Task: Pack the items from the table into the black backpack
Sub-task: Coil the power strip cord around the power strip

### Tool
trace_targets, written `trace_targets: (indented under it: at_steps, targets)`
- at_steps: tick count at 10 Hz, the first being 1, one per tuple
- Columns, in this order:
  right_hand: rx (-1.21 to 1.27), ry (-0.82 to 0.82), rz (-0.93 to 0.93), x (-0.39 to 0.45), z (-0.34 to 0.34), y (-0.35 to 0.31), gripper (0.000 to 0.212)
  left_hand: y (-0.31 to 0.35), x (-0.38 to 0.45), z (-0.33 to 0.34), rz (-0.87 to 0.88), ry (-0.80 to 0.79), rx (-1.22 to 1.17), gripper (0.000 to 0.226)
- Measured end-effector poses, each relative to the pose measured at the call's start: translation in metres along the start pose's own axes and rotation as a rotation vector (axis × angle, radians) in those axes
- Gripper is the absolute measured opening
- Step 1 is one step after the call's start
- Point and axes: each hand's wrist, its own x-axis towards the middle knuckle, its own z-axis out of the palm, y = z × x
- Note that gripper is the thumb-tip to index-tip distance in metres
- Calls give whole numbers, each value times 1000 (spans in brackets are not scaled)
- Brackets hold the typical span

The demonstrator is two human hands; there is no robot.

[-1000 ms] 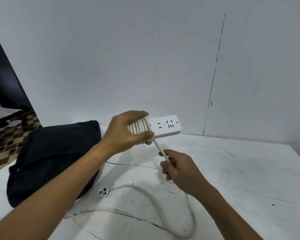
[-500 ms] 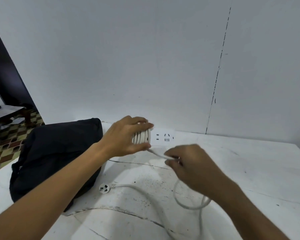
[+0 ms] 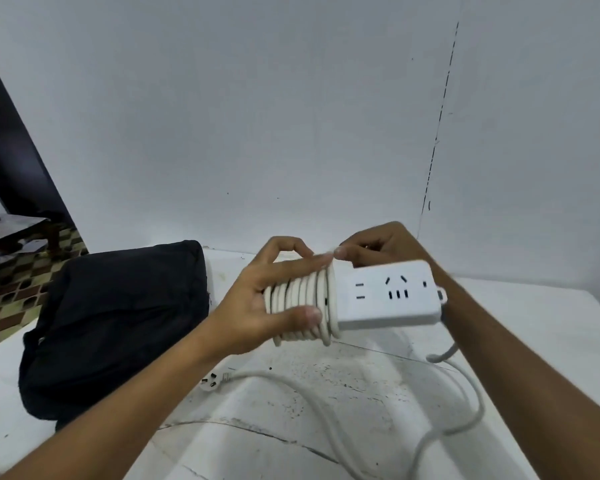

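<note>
I see my left hand [image 3: 257,306] curled round the wound end of a white rectangular plastic power strip [image 3: 388,296], thumb across the near side of the coils and fingers arched over the top. The white round cord [image 3: 302,306] is wrapped in tight turns round the strip's left part, and the socket face on the right part looks toward me. The strip is held in the air above the white scuffed table [image 3: 534,334].

My right hand [image 3: 378,247] is behind the strip, at its far edge, pinching the cord between thumb and forefinger just above the last turn. My right forearm crosses behind the strip's right end.

The loose part of the cord hangs down from behind the right end, loops across the near right of the table and runs left to the white three-pin plug [image 3: 213,381], which lies flat on the table below my left wrist.

The black soft fabric backpack [image 3: 118,323] lies on the left side of the table, just beside the plug and apart from both hands. I cannot tell whether its opening is unzipped.
</note>
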Motion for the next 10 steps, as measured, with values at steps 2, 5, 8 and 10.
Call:
trace_targets:
  at_steps: [2, 5, 8, 10]
  targets:
    - [129, 91, 50, -23, 68, 16, 26, -9, 6, -1, -160, 192, -315, 45]
    - [-104, -84, -21, -62, 98, 19, 26, -32, -3, -4, -346, 353, -254, 34]
    - [-65, -169, 219, -83, 81, 13, 13, -69, -15, -23, -170, 300, 419, 49]
    - [-185, -33, 116, -98, 78, -14, 24, -61, -12, -16, -56, 202, 657, 46]
